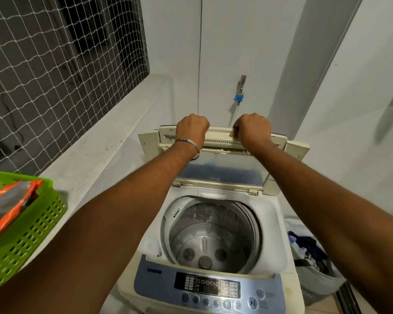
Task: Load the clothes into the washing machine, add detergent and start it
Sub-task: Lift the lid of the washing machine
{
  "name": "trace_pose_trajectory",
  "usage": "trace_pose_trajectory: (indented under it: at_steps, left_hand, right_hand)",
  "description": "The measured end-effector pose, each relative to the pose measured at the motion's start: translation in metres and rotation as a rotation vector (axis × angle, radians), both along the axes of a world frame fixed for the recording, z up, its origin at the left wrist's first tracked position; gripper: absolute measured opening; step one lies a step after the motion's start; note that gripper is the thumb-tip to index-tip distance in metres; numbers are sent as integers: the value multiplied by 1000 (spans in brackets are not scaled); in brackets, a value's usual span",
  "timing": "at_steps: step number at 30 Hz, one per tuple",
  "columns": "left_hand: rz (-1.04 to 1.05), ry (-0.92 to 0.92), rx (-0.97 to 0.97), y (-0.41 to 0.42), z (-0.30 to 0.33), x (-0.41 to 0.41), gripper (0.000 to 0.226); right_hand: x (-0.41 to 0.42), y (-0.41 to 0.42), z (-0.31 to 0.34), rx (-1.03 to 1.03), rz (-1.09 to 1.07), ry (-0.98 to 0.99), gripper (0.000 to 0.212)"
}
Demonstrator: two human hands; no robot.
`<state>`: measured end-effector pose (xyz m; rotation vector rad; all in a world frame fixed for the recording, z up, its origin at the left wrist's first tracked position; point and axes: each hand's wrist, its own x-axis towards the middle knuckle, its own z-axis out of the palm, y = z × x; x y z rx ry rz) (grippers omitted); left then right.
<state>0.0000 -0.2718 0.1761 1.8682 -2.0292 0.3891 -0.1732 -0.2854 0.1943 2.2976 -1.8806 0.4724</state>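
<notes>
Far left of the left hand, low and toward the person: green basket (32, 225), perforated plastic lattice, sitting on a pale speckled ledge (104, 141). An orange and grey packet (11, 200), glossy film, lies in it; contents unreadable, possibly the detergent.

Left hand (192, 128): fingers curled over the top edge of the raised lid (222, 152), gripping it. A thin metal bangle (190, 145) sits at the wrist.

Between and below both hands: the lid is a folded two-panel piece, cream plastic frame, yellowed, with a tinted translucent window. Below it, toward the person, the washing machine (216, 288) stands open; its drum (213, 234) is round, dull steel, perforated walls, ridged pulsator at bottom, no clothes inside.

Right hand (251, 130): also curled over the lid's top edge, thumb side visible, gripping.

Judgement: step in hand is opening the lid. Push evenly with both hands until the fold rests back, keeping fingers off the hinge crease.

Below and right of the right hand: clothes (309, 248), dark blue and white crumpled fabric, heaped in a grey hamper (320, 279) beside the machine. Loading not yet begun.
</notes>
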Motion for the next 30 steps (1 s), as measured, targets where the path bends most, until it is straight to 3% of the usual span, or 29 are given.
trace_pose_trajectory:
  at_steps: [17,30]
  left_hand:
    - [-23,-119,184,-79,-6,9,29]
    - [-89,-112,240,-81,-1,4,32]
  right_hand:
    - [12,-84,-20,9,20,73,19]
    - [3,-83,-18,13,77,98,22]
